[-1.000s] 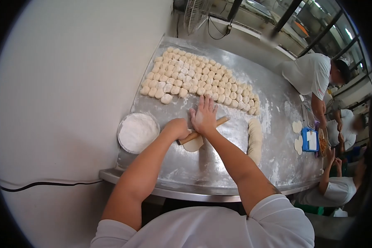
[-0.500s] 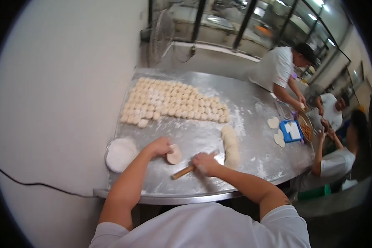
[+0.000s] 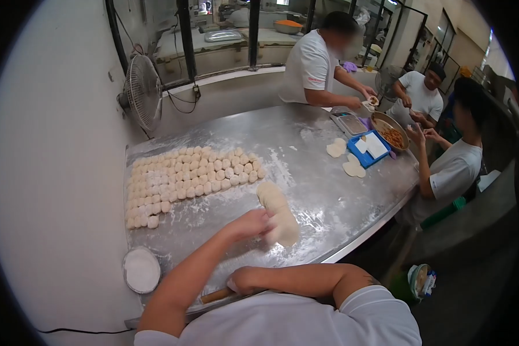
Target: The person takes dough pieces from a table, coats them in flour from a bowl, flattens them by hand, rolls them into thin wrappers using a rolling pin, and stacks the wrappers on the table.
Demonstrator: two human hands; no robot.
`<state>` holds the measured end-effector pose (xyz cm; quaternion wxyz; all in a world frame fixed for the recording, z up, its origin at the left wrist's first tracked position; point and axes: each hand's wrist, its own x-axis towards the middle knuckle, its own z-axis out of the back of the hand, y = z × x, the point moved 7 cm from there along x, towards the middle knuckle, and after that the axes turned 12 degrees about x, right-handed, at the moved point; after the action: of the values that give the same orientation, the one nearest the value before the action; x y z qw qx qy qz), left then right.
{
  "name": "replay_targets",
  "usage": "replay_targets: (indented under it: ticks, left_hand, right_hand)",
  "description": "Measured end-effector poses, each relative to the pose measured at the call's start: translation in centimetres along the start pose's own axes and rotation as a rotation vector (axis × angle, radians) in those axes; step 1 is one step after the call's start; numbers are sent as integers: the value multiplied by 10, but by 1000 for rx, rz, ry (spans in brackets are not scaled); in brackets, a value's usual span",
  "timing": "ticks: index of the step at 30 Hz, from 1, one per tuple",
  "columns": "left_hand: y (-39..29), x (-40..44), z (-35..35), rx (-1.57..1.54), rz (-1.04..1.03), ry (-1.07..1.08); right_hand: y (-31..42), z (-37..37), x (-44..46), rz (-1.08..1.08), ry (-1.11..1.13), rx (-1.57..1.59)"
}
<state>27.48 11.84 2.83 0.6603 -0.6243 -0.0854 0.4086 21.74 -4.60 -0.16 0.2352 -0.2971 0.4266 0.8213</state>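
Observation:
My left hand (image 3: 251, 225) is at the near end of an overlapping row of flat dough rounds (image 3: 278, 210). Its blurred fingers pinch the edge of the nearest dough round (image 3: 286, 235), which lies on the row. Close to my body, at the table's front edge, my right hand (image 3: 243, 281) is closed around a wooden rolling pin (image 3: 216, 296). Beyond my left arm, small dough balls (image 3: 196, 173) lie packed in rows, some dusted with flour.
A bowl of white flour (image 3: 142, 271) stands at the left by the wall. Across the metal table (image 3: 305, 138) are a blue tray (image 3: 368, 151), loose dough rounds (image 3: 353, 166) and a bowl of filling (image 3: 391, 134). Several co-workers stand there. A fan (image 3: 143, 92) is at the back left.
My left hand has carried a dough round rightward to the row. My right hand has drawn the rolling pin back toward my body. The view has turned to the right.

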Motion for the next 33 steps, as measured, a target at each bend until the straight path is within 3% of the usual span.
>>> replay_targets:
  ticks: [1, 5, 9, 15, 18, 21, 24, 27, 33]
  left_hand:
    - [-43, 7, -15, -347, -31, 15]
    - [-55, 43, -30, -202, -38, -36]
    - [17, 14, 6, -111, 7, -167]
    - [131, -120, 114, 204, 304, -737]
    - [155, -181, 142, 410, 637, -828]
    - [164, -206, 165, 490, 507, -1148]
    - [155, -220, 187, 926, 505, -1423]
    - [194, -216, 214, 766, 739, -1203]
    - [200, -221, 223, 758, 544, -1245]
  right_hand:
    - [-2, 4, -5, -10, -1, 6]
    - [-20, 17, -5, 176, -265, 179]
    - [-26, 48, -29, -15, -89, 116]
    - [-31, 54, -22, -13, -205, 214]
    - [-21, 61, -27, 12, -224, 174]
    - [-17, 61, -27, -1, -217, 184]
    - [-15, 59, -27, 18, -195, 179]
    - [-13, 59, -29, 26, -194, 177]
    - [-11, 65, -33, 14, -230, 194]
